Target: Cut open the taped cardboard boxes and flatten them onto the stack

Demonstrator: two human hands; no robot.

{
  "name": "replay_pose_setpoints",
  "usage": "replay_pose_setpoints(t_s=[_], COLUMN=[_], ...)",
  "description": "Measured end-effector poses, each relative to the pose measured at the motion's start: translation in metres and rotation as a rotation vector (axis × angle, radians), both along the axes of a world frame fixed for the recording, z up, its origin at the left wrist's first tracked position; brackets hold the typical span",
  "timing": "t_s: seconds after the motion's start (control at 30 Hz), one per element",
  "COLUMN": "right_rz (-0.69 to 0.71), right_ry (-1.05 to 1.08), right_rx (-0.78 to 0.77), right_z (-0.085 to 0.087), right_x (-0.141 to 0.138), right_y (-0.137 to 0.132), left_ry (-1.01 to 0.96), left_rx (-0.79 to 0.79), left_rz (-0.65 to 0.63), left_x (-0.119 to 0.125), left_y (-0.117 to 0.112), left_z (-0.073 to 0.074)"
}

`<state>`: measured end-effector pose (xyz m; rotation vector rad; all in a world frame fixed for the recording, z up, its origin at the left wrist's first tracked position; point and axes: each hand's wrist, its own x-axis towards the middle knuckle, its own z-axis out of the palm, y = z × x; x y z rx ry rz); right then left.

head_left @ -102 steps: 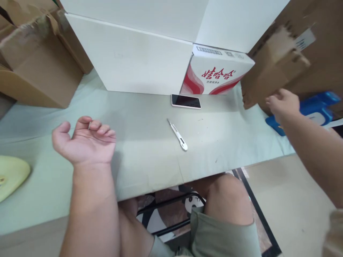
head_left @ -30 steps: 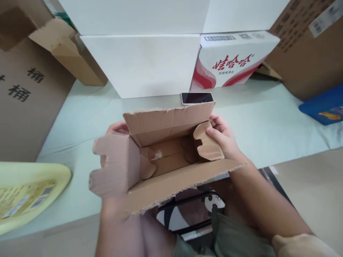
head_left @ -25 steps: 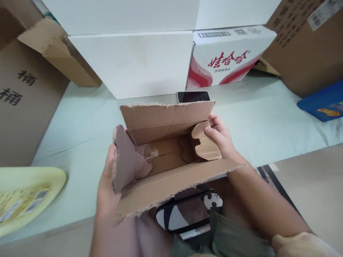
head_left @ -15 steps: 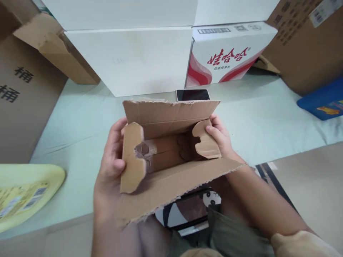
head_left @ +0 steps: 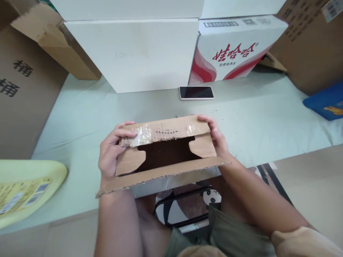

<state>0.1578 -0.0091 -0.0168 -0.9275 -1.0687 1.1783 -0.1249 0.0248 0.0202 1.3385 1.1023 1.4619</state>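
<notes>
Cardboard box (head_left: pixel 160 131), brown and torn along its edges, is held in both hands at the near edge of the tabletop (head_left: pixel 254 121), with its top facing the camera. Its far flap (head_left: pixel 171 128), which carries strips of clear tape, is folded down over the opening. The two side flaps (head_left: pixel 128 162) are turned inward, and the near flap (head_left: pixel 166 172) sticks out toward the person. A dark gap into the inside shows between the flaps. The left hand (head_left: pixel 109 159) grips the box's left end, with its fingers (head_left: pixel 125 132) curled together over the corner of the far flap and pressing on the tape, and the thumb below against the side flap. The right hand (head_left: pixel 218 137) grips the right end, with its fingers (head_left: pixel 205 119) bent close together over the other corner of the far flap. Both hands are clamped on the cardboard. Beyond the box, well apart from it, a smartphone (head_left: pixel 196 92) lies face up on the tabletop, just in front of a plain white carton (head_left: pixel 139 53) and a red-and-white printed carton (head_left: pixel 235 46). A large brown carton with black characters (head_left: pixel 21 92) stands at the left, with a yellow package (head_left: pixel 24 189) lying in front of it. A blue packet (head_left: pixel 325 103) lies at the right edge, near another brown carton (head_left: pixel 308 46).
</notes>
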Motion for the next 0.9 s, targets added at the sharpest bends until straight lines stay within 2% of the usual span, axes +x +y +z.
replay_pose_setpoints(t_s=[0.13, 0.27, 0.47, 0.6, 0.7, 0.8, 0.9], right_rz=[-0.041, -0.075, -0.230, -0.244, -0.246, -0.246, -0.258], right_ry=[-0.128, -0.339, -0.178, -0.193, -0.183, -0.082, -0.044], right_rx=[0.180, 0.241, 0.166, 0.156, 0.139, 0.108, -0.061], right_z=[0.000, 0.005, 0.006, 0.005, 0.002, -0.005, -0.014], right_x=[0.005, 0.007, 0.004, 0.004, 0.005, 0.009, 0.015], right_y=[-0.015, -0.026, -0.022, -0.020, -0.016, -0.007, 0.002], left_ry=[-0.053, -0.095, -0.250, -0.120, -0.020, -0.031, -0.094], left_rx=[-0.024, -0.003, -0.007, -0.034, -0.118, -0.195, -0.211], left_rz=[0.048, 0.075, -0.014, -0.058, -0.041, 0.000, 0.127], left_x=[0.003, 0.013, 0.036, 0.033, 0.025, 0.018, 0.011], left_y=[0.000, -0.002, -0.010, -0.011, -0.011, -0.012, -0.011], left_z=[-0.002, -0.006, -0.002, 0.000, 0.002, 0.006, 0.008])
